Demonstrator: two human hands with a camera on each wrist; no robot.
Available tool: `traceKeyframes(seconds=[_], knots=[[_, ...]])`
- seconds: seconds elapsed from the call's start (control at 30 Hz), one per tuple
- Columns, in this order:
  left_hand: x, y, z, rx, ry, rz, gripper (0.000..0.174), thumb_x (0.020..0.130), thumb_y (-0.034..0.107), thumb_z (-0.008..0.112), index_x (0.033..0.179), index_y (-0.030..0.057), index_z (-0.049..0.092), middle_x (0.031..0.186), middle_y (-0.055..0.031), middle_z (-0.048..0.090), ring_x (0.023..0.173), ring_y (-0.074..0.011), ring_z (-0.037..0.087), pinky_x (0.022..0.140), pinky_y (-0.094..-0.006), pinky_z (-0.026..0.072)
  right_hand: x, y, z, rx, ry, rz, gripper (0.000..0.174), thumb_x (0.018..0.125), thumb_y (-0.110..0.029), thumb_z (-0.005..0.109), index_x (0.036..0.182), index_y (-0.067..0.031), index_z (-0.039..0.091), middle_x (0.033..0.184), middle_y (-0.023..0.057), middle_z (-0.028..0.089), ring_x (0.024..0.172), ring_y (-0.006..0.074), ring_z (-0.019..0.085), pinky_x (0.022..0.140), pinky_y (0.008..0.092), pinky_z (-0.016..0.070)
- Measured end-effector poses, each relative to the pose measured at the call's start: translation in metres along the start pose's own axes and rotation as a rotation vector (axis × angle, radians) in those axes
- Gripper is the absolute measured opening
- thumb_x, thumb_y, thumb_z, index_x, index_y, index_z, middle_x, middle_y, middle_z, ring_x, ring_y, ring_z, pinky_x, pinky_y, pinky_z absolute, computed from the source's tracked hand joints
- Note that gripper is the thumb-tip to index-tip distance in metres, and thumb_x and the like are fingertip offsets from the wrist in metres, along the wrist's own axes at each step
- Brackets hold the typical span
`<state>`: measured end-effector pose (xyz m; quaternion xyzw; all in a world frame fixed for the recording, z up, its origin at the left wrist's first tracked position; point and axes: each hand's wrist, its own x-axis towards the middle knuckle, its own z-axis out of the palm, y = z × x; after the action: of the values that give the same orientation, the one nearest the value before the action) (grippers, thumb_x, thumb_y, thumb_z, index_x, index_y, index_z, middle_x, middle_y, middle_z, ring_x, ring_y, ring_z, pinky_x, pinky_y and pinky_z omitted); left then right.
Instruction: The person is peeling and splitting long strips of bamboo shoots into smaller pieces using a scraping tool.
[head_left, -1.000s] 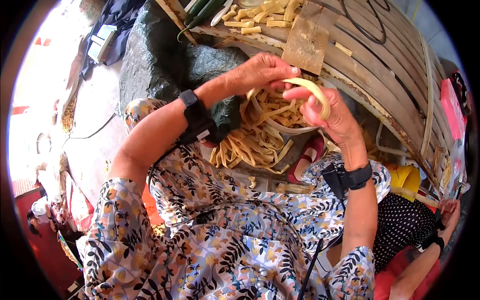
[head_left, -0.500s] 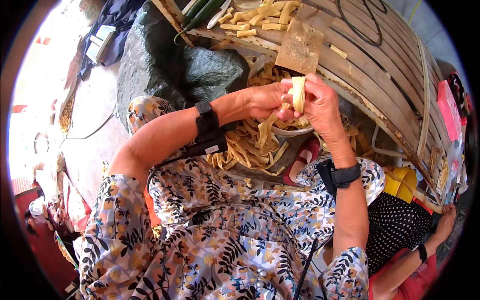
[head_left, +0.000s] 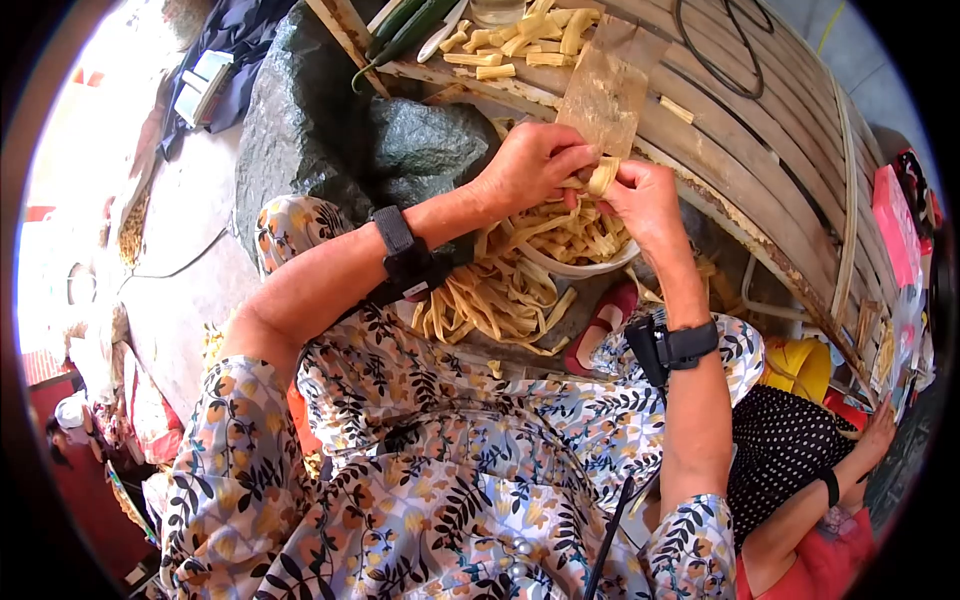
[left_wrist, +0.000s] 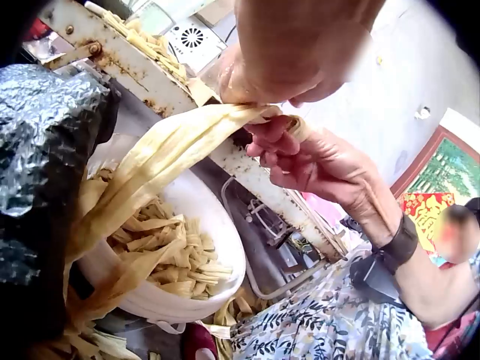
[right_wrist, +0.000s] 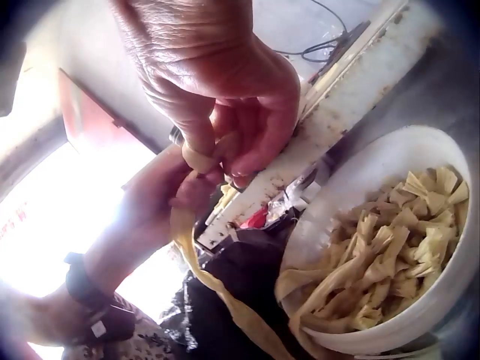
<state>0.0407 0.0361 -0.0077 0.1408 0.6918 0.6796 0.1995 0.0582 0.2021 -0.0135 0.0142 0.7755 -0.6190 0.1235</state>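
My left hand (head_left: 535, 175) and right hand (head_left: 648, 205) meet above a white bucket (head_left: 585, 269), at the edge of a slatted bench. Between them is a flat, pale yellow strip (head_left: 604, 176), wound into a small loop. The left fingers pinch one side of it, the right thumb and fingers the other. In the left wrist view the strip's long tail (left_wrist: 161, 154) runs down past the bucket's rim. Short folded yellow pieces (right_wrist: 375, 251) fill much of the bucket. Long loose strips (head_left: 495, 300) lie heaped beside it.
On the slatted bench (head_left: 740, 150) are a wooden board (head_left: 603, 100), small yellow bundles (head_left: 525, 45) and long green vegetables (head_left: 415, 30). A dark plastic sheet (head_left: 430, 140) bulges left of the bucket. Another person's arm (head_left: 800, 510) shows at lower right, near a yellow container (head_left: 800, 368).
The strip, bent in an arc over the right hand a second ago, was wrapped round the right fingers, then became a smaller loop between both hands. The left hand has moved up over it.
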Motion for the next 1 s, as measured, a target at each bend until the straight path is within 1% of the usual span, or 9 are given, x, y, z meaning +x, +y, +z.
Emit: traceKeyframes(seconds=[0.1,0.23,0.33,0.47,0.5,0.6,0.83,0.93,1.0], knots=[[-0.004,0.003,0.006,0.249,0.011,0.025,0.029,0.085,0.026,0.057,0.092,-0.0016,0.051,0.074,-0.0048,0.060,0.059,-0.0113,0.058,0.051,-0.0224,0.0459,0.000,0.013,0.003,-0.212,0.104,-0.166,0.010,0.073,-0.009,0.064,0.081,-0.0017,0.065,0.068,0.0019,0.062,0.060,0.0074,0.052,0.056,0.0238,0.0437],[-0.002,-0.014,0.009,0.428,0.074,0.263,0.019,0.084,0.017,0.055,0.091,-0.0002,0.052,0.068,-0.0027,0.058,0.057,-0.0092,0.055,0.050,-0.0227,0.0432,-0.008,0.009,0.011,-0.462,0.192,-0.484,0.009,0.072,-0.001,0.061,0.080,0.0011,0.063,0.101,0.0044,0.060,0.087,0.0164,0.055,0.073,0.0252,0.0435],[0.001,-0.013,0.001,-0.025,0.032,-0.152,0.018,0.084,0.016,0.052,0.093,0.0016,0.053,0.070,0.0004,0.055,0.056,-0.0071,0.051,0.053,-0.0217,0.0430,-0.012,-0.002,0.011,-0.193,0.254,-0.561,0.008,0.072,0.000,0.061,0.079,0.0022,0.063,0.100,0.0063,0.060,0.086,0.0160,0.055,0.075,0.0252,0.0441],[-0.009,0.011,0.013,-0.459,0.074,-0.262,0.029,0.085,0.028,0.056,0.103,0.0042,0.054,0.079,0.0018,0.051,0.059,-0.0035,0.045,0.055,-0.0158,0.0379,-0.009,-0.013,-0.015,0.468,0.361,-0.308,0.008,0.075,0.000,0.062,0.080,0.0044,0.065,0.106,0.0073,0.058,0.091,0.0105,0.053,0.079,0.0234,0.0450],[-0.009,0.016,0.012,-0.485,0.032,-0.257,0.031,0.086,0.029,0.055,0.103,0.0022,0.056,0.071,0.0037,0.048,0.057,-0.0021,0.040,0.053,-0.0150,0.0328,-0.010,-0.017,-0.023,0.537,0.380,-0.237,0.009,0.077,-0.002,0.061,0.082,0.0034,0.065,0.108,0.0071,0.058,0.090,0.0097,0.053,0.079,0.0235,0.0459],[-0.002,0.006,0.003,-0.351,-0.195,-0.191,0.028,0.088,0.024,0.053,0.099,-0.0004,0.058,0.065,0.0059,0.044,0.055,-0.0021,0.035,0.050,-0.0157,0.0292,-0.011,-0.015,-0.028,0.603,0.362,-0.158,0.013,0.079,-0.005,0.061,0.088,0.0032,0.064,0.108,0.0064,0.058,0.088,0.0099,0.054,0.077,0.0234,0.0462],[-0.006,0.000,-0.005,-0.196,-0.320,-0.124,0.026,0.091,0.022,0.048,0.094,-0.0015,0.059,0.062,0.0052,0.043,0.052,-0.0030,0.035,0.048,-0.0170,0.0287,-0.013,-0.011,-0.032,0.528,0.325,-0.082,0.018,0.081,-0.012,0.062,0.092,0.0016,0.062,0.104,0.0049,0.059,0.088,0.0095,0.054,0.074,0.0227,0.0489],[-0.007,-0.004,-0.010,-0.223,-0.308,-0.171,0.026,0.091,0.022,0.047,0.092,-0.0007,0.058,0.063,0.0051,0.043,0.052,-0.0032,0.036,0.047,-0.0171,0.0292,-0.014,-0.015,-0.027,0.425,0.121,-0.006,0.026,0.080,-0.021,0.064,0.096,-0.0014,0.061,0.098,0.0040,0.059,0.087,0.0093,0.055,0.069,0.0217,0.0510],[-0.008,-0.001,-0.010,-0.205,-0.328,-0.156,0.025,0.091,0.021,0.047,0.091,-0.0005,0.058,0.063,0.0048,0.043,0.052,-0.0031,0.036,0.047,-0.0172,0.0294,-0.015,-0.014,-0.015,0.336,0.022,0.031,0.031,0.076,-0.026,0.069,0.097,-0.0048,0.061,0.084,0.0013,0.060,0.064,0.0046,0.052,0.055,0.0170,0.0480]])
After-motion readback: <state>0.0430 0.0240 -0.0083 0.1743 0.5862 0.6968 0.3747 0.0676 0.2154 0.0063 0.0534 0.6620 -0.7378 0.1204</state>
